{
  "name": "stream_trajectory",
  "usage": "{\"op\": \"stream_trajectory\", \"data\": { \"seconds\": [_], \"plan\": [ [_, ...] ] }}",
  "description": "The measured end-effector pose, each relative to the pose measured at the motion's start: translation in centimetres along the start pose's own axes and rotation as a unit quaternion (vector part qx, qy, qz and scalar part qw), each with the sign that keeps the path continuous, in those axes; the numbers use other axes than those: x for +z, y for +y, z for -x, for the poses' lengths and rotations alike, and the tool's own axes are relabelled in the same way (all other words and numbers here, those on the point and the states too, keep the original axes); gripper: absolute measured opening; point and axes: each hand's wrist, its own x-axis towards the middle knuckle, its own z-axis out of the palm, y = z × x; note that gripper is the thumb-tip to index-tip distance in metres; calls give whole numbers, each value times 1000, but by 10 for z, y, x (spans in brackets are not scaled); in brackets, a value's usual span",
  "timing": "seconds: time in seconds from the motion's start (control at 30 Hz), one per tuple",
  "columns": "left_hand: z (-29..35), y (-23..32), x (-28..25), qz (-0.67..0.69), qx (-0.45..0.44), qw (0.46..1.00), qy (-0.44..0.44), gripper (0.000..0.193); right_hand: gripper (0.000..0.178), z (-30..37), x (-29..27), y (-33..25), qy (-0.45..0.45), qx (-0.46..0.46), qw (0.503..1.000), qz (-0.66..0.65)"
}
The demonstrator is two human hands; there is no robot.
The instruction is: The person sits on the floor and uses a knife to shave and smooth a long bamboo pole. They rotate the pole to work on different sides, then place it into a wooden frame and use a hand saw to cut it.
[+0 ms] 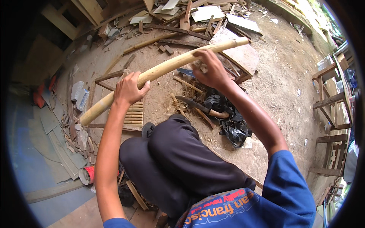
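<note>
A long yellow bamboo pole (171,64) slants across in front of me, its left end low and near, its right end high and far. My left hand (130,90) is closed around it left of its middle. My right hand (213,72) is by its right half, fingertips against the pole, with a gap between thumb and fingers. Below the pole, a large knife with a dark blade (193,103) and wooden handle lies on a black plastic bag (235,131). A blue saw blade (186,72) shows partly behind my right hand.
Split bamboo slats (134,114) lie by my left forearm, and bamboo shavings (187,91) litter the dirt floor. Scrap wood (182,32) and white boards (207,13) are heaped at the far side. A red can (86,175) is at lower left. Wooden frames (330,100) stand at right.
</note>
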Motion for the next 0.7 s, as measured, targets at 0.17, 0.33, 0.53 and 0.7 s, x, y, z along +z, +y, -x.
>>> {"op": "stream_trajectory", "data": {
  "seconds": [0.17, 0.33, 0.53, 0.7],
  "plan": [
    [11, -42, 46, 42, -70, 997, -8, 37, 37, 184, 13, 136, -74, 270, 949, 145],
    [24, -69, 73, 69, -104, 992, 7, 36, 54, 295, 11, 207, -31, 546, 782, 299],
    [31, -98, 90, 51, -93, 994, 7, 35, 65, 280, 34, 234, -62, 590, 759, 269],
    [40, -102, 99, 84, -85, 993, 25, 37, 62, 291, 46, 259, -86, 609, 736, 283]
  ]
}}
